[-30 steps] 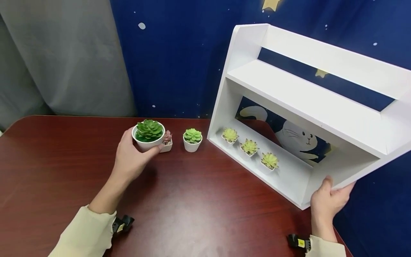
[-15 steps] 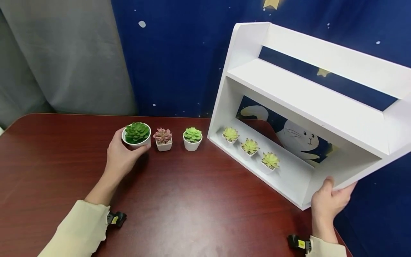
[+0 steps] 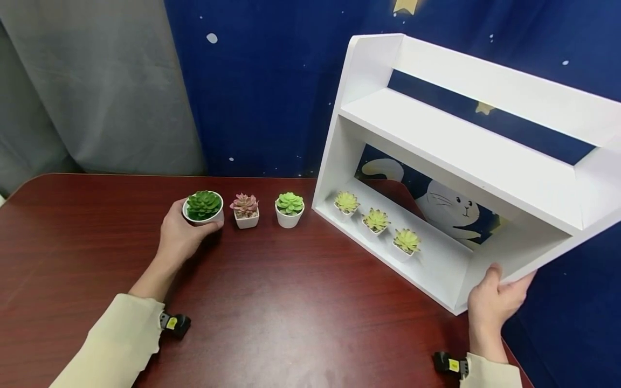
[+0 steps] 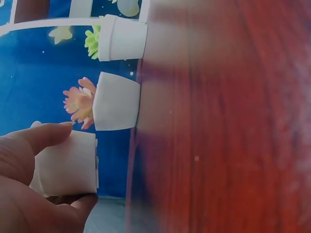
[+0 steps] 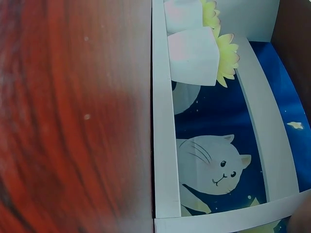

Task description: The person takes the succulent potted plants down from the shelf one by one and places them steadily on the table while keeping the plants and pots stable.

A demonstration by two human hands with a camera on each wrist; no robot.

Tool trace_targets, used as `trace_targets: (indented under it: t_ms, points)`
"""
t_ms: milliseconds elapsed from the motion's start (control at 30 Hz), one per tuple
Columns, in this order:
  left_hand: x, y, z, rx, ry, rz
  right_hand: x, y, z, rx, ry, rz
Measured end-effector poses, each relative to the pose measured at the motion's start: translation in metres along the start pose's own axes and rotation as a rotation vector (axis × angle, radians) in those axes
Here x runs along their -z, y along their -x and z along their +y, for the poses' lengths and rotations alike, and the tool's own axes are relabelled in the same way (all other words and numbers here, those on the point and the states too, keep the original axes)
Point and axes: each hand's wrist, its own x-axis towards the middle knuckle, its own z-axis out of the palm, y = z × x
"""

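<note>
My left hand (image 3: pixel 181 231) grips a round white pot with a dark green succulent (image 3: pixel 204 205), thumb on its near side. In the left wrist view a gap shows between the base of this white pot (image 4: pixel 68 165) and the tabletop. To its right stand a pink succulent in a square pot (image 3: pixel 246 211) and a light green succulent in a round pot (image 3: pixel 289 210). My right hand (image 3: pixel 497 307) holds the lower right side panel of a white shelf (image 3: pixel 456 161), thumb on the inner face. Three small yellow-green succulents (image 3: pixel 375 221) stand in a row on its lower board.
The dark red-brown table (image 3: pixel 291 312) reaches back to a blue curtain (image 3: pixel 257 97) with stars and a white cat. A grey curtain (image 3: pixel 102 91) hangs at the left. The shelf stands at an angle on the table's right part.
My left hand has carried the dark green succulent left and lower, away from the pink one it was partly covering. My right hand and the shelf stay put.
</note>
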Motion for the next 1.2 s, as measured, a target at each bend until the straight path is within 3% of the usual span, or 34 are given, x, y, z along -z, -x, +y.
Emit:
trace_targets:
  t_ms: [233,1200]
  points:
    - [-0.001,-0.006,-0.012,0.095,0.064,-0.054,-0.001,0.0,0.001,0.0,-0.008,-0.003]
    - [-0.003,-0.01,-0.018,0.035,-0.06,-0.088,-0.002,0.0,-0.001,0.012,-0.042,-0.016]
